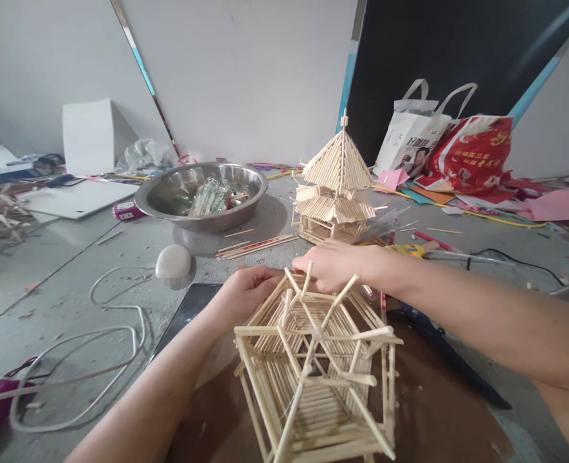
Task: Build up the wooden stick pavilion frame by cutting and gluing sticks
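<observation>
A many-sided frame of thin wooden sticks (pixel 316 334) stands close in front of me, with sticks crossing over its top. At its far left edge, my left hand (pixel 251 292) has its fingers closed around the frame, the tips partly hidden. My right hand (pixel 333 265) is at the far side with curled, pinched fingers. Upright stick ends hide those fingertips, so what they hold cannot be made out. Behind my right hand stands a small pagoda (pixel 336 193) of similar sticks, with tiered roofs. The frame stands over a brown board (pixel 438 411).
A steel basin (pixel 201 215) holding packaged sticks stands at back left. Loose sticks (pixel 255 246) lie before the pagoda. A white rounded object (pixel 173 262) and a pale cable (pixel 142 321) lie left. Bags (pixel 477 154) stand back right. Beneath my right arm lies a dark-blue long tool (pixel 451 357).
</observation>
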`<state>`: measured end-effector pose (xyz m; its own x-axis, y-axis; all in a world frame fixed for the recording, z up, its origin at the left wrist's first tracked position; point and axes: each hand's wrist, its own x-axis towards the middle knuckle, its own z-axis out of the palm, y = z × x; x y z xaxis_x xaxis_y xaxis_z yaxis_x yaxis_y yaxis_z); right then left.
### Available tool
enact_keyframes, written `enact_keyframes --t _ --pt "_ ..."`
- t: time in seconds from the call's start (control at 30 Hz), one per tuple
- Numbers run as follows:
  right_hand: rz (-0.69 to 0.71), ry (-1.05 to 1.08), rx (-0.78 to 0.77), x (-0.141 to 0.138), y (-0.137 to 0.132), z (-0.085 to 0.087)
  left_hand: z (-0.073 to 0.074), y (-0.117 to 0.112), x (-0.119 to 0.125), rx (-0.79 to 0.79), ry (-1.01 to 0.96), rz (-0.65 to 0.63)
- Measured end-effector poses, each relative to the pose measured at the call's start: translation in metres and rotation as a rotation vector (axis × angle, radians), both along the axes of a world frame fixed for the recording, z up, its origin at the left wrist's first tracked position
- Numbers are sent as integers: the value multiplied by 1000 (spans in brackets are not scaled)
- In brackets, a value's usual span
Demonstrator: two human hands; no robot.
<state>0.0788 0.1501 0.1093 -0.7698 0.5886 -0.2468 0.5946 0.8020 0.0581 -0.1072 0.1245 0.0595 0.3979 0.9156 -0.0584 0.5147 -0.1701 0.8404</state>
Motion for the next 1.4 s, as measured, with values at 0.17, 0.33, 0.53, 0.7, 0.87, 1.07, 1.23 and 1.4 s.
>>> enact_keyframes --t 0.17,0.33,0.53,0.7,0.87,1.07,1.23,1.4 --pt "5 91 80 10 2 -4 2 0 -4 -59 -24 3" --pt "39 161 116 19 5 -14 8 0 -8 -33 35 -22" --pt "-50 215 146 23 5 -15 27 -6 -11 8 83 -135" --pt "-106 241 131 24 2 -13 38 -12 -11 2 202 -147" --pt "-158 248 117 27 0 -12 38 -15 -14 27 261 -210" --pt "-203 267 88 34 -6 -8 40 -16 -12 36 247 -241" --pt "-227 301 78 44 -10 -6 43 -18 -10 86 237 -242" --pt "-255 344 99 57 -12 -7 42 -13 -12 268 298 -93"
